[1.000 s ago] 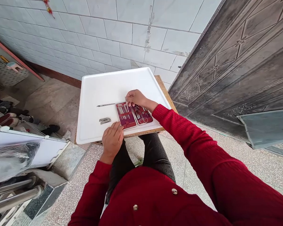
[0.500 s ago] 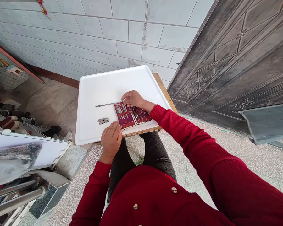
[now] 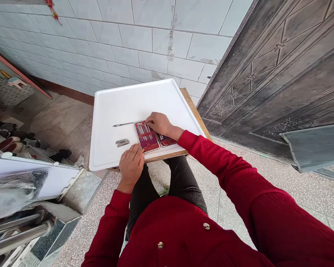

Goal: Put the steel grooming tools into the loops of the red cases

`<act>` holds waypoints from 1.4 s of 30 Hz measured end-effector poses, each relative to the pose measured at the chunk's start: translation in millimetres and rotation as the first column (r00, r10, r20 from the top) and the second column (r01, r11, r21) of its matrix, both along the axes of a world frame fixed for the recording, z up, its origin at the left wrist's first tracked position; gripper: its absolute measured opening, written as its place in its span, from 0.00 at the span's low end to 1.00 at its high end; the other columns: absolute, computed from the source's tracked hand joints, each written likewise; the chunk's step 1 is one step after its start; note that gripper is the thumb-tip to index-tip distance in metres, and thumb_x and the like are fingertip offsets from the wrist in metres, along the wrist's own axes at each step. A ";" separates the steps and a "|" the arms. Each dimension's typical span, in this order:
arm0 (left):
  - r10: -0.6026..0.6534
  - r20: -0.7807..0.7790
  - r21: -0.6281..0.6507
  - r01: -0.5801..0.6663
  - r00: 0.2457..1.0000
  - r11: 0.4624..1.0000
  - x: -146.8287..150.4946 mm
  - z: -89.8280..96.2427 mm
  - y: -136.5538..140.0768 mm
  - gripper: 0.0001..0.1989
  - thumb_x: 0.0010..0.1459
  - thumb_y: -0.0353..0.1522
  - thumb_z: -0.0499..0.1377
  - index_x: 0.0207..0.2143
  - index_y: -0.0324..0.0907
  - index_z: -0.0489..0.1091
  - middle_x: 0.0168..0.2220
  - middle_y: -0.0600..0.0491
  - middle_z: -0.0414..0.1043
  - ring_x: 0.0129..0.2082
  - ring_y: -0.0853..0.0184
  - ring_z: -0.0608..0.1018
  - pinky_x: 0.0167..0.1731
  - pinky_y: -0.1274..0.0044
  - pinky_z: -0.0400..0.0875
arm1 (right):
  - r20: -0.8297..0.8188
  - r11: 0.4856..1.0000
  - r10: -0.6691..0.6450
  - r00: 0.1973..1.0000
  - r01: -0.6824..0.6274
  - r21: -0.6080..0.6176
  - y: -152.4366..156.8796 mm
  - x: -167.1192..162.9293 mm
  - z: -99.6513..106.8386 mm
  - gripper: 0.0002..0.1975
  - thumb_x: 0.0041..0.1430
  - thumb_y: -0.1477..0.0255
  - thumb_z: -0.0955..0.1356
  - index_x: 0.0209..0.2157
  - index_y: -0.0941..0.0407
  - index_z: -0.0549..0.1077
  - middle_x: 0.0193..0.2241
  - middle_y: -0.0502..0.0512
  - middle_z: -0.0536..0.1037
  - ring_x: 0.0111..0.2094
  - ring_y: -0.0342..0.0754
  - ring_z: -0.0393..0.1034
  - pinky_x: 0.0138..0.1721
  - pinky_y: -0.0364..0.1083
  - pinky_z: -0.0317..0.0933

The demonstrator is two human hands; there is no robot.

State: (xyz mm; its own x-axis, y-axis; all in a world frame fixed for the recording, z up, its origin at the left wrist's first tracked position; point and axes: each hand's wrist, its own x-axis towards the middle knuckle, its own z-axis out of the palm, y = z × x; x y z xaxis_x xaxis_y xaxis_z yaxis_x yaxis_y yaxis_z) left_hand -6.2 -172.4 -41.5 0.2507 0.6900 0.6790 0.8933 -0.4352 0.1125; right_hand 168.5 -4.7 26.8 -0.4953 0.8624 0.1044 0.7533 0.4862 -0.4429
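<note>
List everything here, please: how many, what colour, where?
Manicure case: 1, dark red, open on the tray
Manicure tools: several, silver, in the case
Nail clipper: apparently 1, silver, left of the case
Slim metal tool: 1, grey, beyond the clipper
Tray: 1, white, on the table
Table: 1, brown wood, under the tray
Tiled wall: 1, pale grey, beyond the table
Ornament: 1, red and yellow, upper left
Door: 1, dark grey, right
Shoes: several, mixed colours, left
Pipes: 2, silver, lower left
Sweater: 1, red, lower centre
Left hand: 1, bare, at the case's near corner
Right hand: 1, bare, over the case
</note>
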 end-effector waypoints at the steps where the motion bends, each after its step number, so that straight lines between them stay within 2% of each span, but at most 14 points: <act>1: 0.002 -0.004 0.008 -0.002 1.000 1.000 0.0 -0.2 0.0 0.12 0.69 0.28 0.55 0.51 0.43 0.74 0.55 0.45 0.79 0.56 0.56 0.80 0.52 0.65 0.71 | 0.018 1.000 0.007 1.000 -0.007 0.012 -2.1 -0.1 -0.6 0.17 0.66 0.79 0.64 0.47 0.57 0.83 0.47 0.59 0.81 0.48 0.51 0.74 0.49 0.46 0.64; 5: 0.009 -0.017 0.033 -0.008 1.000 0.999 0.3 -1.0 -0.5 0.12 0.68 0.28 0.56 0.50 0.43 0.75 0.54 0.45 0.80 0.55 0.57 0.81 0.51 0.66 0.72 | 0.108 0.996 0.049 0.993 -0.056 0.069 -11.9 1.1 1.0 0.18 0.67 0.79 0.63 0.47 0.56 0.83 0.48 0.59 0.79 0.47 0.51 0.74 0.46 0.46 0.62; 10: 0.013 -0.011 0.031 -0.012 1.000 0.999 0.5 -1.5 -2.7 0.11 0.68 0.27 0.56 0.50 0.42 0.75 0.55 0.45 0.79 0.56 0.57 0.81 0.52 0.66 0.72 | 0.230 0.988 0.090 0.969 -0.115 0.098 -18.8 -7.7 18.0 0.17 0.69 0.79 0.62 0.42 0.58 0.83 0.46 0.61 0.79 0.46 0.52 0.73 0.42 0.46 0.61; 14: 0.018 -0.017 0.009 -0.018 1.000 1.000 0.5 -1.3 -4.7 0.11 0.69 0.27 0.56 0.50 0.42 0.75 0.55 0.45 0.79 0.56 0.57 0.80 0.53 0.65 0.72 | 0.244 0.981 0.130 0.961 -0.160 0.110 -11.1 -37.1 32.7 0.15 0.68 0.78 0.63 0.41 0.58 0.83 0.46 0.60 0.80 0.45 0.52 0.74 0.40 0.46 0.60; 17: 0.018 -0.014 0.001 -0.018 1.000 1.000 0.3 -1.6 -5.7 0.10 0.69 0.27 0.57 0.49 0.41 0.75 0.55 0.45 0.79 0.55 0.56 0.81 0.53 0.64 0.72 | 0.277 0.972 0.171 0.946 -0.207 0.108 1.4 -68.4 36.4 0.15 0.68 0.78 0.63 0.42 0.58 0.83 0.48 0.60 0.80 0.45 0.52 0.75 0.40 0.46 0.62; 21: 0.008 0.002 -0.001 -0.008 1.000 1.000 0.0 -2.6 -6.8 0.10 0.68 0.27 0.57 0.50 0.42 0.75 0.56 0.45 0.79 0.56 0.57 0.80 0.53 0.65 0.72 | 0.369 0.970 0.206 0.906 -0.238 0.042 19.0 -105.4 33.9 0.13 0.66 0.77 0.65 0.45 0.59 0.81 0.51 0.62 0.80 0.48 0.56 0.75 0.43 0.48 0.66; 25: 0.006 0.006 -0.002 -0.006 1.000 1.000 -0.5 -3.4 -7.6 0.11 0.68 0.27 0.58 0.50 0.41 0.75 0.56 0.45 0.79 0.57 0.57 0.79 0.54 0.65 0.72 | 0.448 0.978 0.205 0.870 -0.198 -0.062 31.0 -125.3 30.0 0.14 0.62 0.80 0.66 0.45 0.61 0.81 0.48 0.67 0.82 0.46 0.59 0.77 0.43 0.51 0.70; 31: 0.000 0.018 0.001 0.000 1.000 1.000 -0.9 -5.1 -6.9 0.10 0.68 0.27 0.57 0.50 0.42 0.75 0.56 0.45 0.79 0.57 0.57 0.79 0.53 0.65 0.73 | 0.498 0.964 0.257 0.828 -0.255 -0.075 37.6 -129.9 29.5 0.15 0.61 0.82 0.65 0.46 0.62 0.79 0.48 0.69 0.82 0.46 0.61 0.78 0.44 0.52 0.71; 38: 0.008 0.006 0.038 -0.008 1.000 0.999 -1.2 -5.0 -6.9 0.10 0.68 0.27 0.58 0.49 0.41 0.75 0.55 0.46 0.79 0.56 0.58 0.80 0.52 0.65 0.73 | 0.532 0.937 0.318 0.785 -0.346 -0.050 32.6 -127.3 30.3 0.13 0.62 0.83 0.64 0.43 0.64 0.79 0.47 0.69 0.82 0.46 0.59 0.78 0.43 0.50 0.69; 42: 0.004 0.010 0.034 -0.004 1.000 0.999 -1.3 -3.4 -6.5 0.11 0.68 0.26 0.57 0.50 0.42 0.75 0.55 0.45 0.79 0.57 0.58 0.80 0.53 0.65 0.73 | 0.487 0.928 0.337 0.806 -0.371 -0.027 30.1 -126.4 30.6 0.13 0.61 0.84 0.65 0.42 0.65 0.79 0.45 0.68 0.83 0.46 0.58 0.78 0.45 0.49 0.68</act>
State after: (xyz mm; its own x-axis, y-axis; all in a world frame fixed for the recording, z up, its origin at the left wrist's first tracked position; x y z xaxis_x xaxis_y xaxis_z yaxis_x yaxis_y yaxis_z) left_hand -7.5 -178.9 -45.0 0.2411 0.6674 0.7046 0.8941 -0.4351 0.1061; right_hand 42.1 25.4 57.4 -0.7676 0.6170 -0.1735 0.6308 0.7752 -0.0337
